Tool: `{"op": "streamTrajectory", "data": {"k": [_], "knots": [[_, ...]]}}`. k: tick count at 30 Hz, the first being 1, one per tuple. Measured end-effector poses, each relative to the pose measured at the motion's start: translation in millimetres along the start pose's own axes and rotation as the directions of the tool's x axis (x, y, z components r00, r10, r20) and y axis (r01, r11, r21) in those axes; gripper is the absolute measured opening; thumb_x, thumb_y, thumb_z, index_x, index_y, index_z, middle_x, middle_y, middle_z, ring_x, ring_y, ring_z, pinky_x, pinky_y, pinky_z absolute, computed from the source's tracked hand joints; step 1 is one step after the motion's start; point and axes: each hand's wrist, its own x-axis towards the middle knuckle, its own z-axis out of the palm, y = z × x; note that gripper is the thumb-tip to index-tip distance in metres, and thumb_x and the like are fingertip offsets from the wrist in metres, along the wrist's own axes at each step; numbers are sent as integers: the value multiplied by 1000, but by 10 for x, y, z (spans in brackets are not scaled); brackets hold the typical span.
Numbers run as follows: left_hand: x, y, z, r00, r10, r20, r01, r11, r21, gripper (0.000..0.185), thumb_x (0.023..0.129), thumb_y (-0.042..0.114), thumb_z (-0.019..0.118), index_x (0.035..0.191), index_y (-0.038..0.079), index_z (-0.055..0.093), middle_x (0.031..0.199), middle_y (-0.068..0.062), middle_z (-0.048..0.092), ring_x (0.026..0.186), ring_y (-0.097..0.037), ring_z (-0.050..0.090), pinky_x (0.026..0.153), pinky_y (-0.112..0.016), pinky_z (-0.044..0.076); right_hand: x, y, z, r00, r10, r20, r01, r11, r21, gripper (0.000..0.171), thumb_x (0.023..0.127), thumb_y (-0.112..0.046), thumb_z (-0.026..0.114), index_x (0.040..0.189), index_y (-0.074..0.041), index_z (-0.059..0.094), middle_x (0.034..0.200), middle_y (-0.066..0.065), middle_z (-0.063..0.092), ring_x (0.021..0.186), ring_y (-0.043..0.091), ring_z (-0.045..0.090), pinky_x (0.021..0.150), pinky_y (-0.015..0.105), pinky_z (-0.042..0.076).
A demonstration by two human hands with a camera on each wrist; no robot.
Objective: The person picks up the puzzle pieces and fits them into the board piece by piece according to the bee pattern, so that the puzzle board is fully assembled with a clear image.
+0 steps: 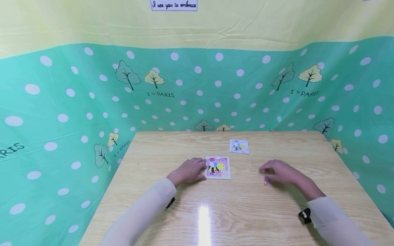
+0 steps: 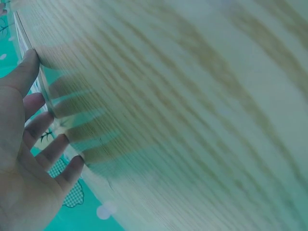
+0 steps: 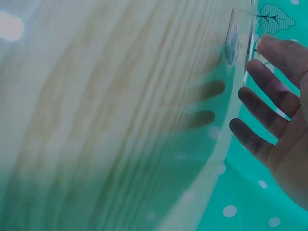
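**Left hand braces bee puzzle board, right hand hovers over loose piece**

Left hand [image 1: 188,171] lies flat on the table [image 1: 172,212], fingers straight and touching the left edge of the bee puzzle board [image 1: 218,167]. Nothing is curled round it; the fingertips just press against the side, probably to keep the board from sliding. The left wrist view agrees: straight fingers [image 2: 45,122] spread against a thin edge, palm open.

The board sits near the middle of the table, flat, picture side up, showing a yellow bee on pink. It looks mostly filled; whether a gap remains is too small to tell.

Right hand [image 1: 281,172] is well to the right of the board, palm down, fingers relaxed and slightly bent, holding nothing that I can see. A small pink-orange puzzle piece [image 1: 267,182] lies on the table just under its near edge. Touching or only close, cannot tell from the head view. The right wrist view shows loose, spread fingers [image 3: 262,108] above the wood, nothing pinched.

A reference card [image 1: 238,146] with the same bee picture lies flat beyond the board, toward the back edge, apart from both hands, likely kept in sight as a guide.

Green dotted cloth [image 1: 61,112] with trees walls in the table on three sides.
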Motion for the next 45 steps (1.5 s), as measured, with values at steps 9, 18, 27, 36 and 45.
{"op": "streamTrajectory", "data": {"k": [9,18,27,36,45], "knots": [[16,-7,18,1000,-9,2,9,1000,-4,72,96,55,63,153,15,46,159,-7,45,148,-29,42,121,-50,38,-103,78,9,995,-91,47,89,995,36,35,85,-17,80,119,-12,74,105,-6,72,96,15,65,89,39,57],[18,-5,19,1000,-13,5,13,1000,-2,71,96,55,63,153,15,46,159,-7,46,148,-28,42,121,-50,38,-116,126,81,995,-75,58,76,997,-9,35,81,-18,83,116,-18,76,105,-12,71,102,18,63,95,48,54],[10,2,15,1000,-8,1,8,1000,2,67,96,55,64,150,16,51,159,-7,47,147,-29,43,120,-50,39,-118,78,104,996,-89,17,90,995,-45,26,83,-17,83,107,-20,78,97,-15,70,96,13,60,89,42,55],[19,-4,15,1000,-7,0,7,1000,-12,66,96,53,64,149,16,51,159,-7,46,147,-29,43,121,-51,38,-115,76,104,997,-81,-1,80,995,-51,23,84,-16,82,106,-20,78,94,-17,69,92,9,57,82,33,54],[19,-8,17,1000,-11,-1,11,1000,-20,67,96,53,64,150,16,50,159,-7,46,147,-29,42,121,-51,38,-22,4,75,994,-108,-24,107,993,-51,22,86,-18,79,108,-21,78,96,-16,71,91,8,60,84,33,54]]}}
